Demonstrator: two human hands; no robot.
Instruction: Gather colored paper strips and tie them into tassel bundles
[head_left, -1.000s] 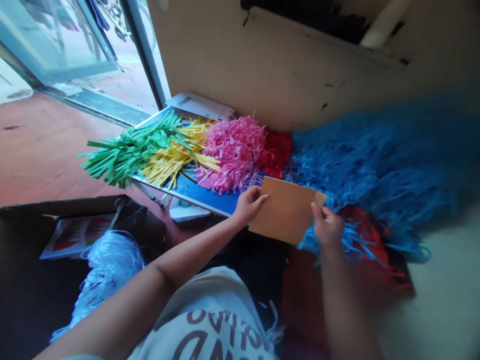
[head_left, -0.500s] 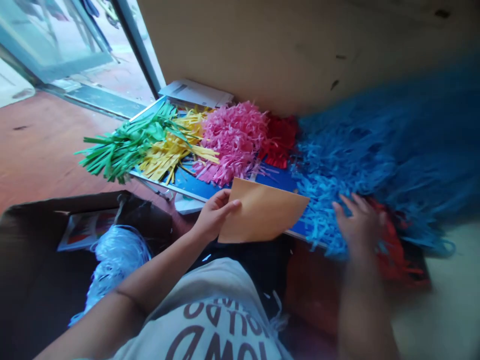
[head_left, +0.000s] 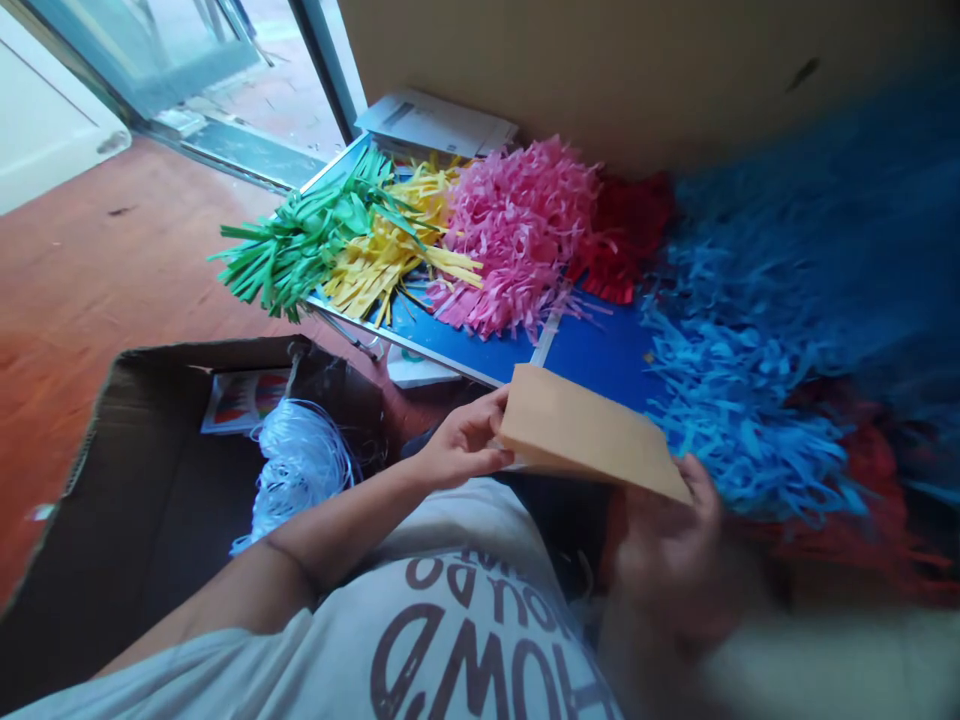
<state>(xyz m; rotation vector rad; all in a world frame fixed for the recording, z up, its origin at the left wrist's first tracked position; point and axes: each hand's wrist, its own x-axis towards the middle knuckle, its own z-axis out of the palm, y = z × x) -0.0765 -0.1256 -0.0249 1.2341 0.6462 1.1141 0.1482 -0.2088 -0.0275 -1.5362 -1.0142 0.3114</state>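
Observation:
A flat, folded piece of orange-tan paper point(head_left: 589, 430) lies across my lap, just in front of the blue table point(head_left: 600, 350). My left hand point(head_left: 472, 440) pinches its left edge between thumb and fingers. At the right end, my right hand point(head_left: 679, 520) has its fingers at the corner and along the underside; the hand is partly blurred. Beyond it lies a heap of shredded blue paper point(head_left: 750, 410). Fringed bunches of green point(head_left: 315, 235), yellow point(head_left: 397, 250), pink point(head_left: 517, 230) and red paper point(head_left: 619, 235) rest on the table.
An open cardboard box point(head_left: 97, 480) stands at my left, holding a bundle of white string point(head_left: 296, 470) and a printed card point(head_left: 240, 400). Behind the bunches lies a white flat packet point(head_left: 435, 122) against the wall. A glass door point(head_left: 225, 90) is at the upper left.
My right hand has come from the blue shreds to the paper's right end. The paper has tilted and shifted right with my left hand. The view has turned left.

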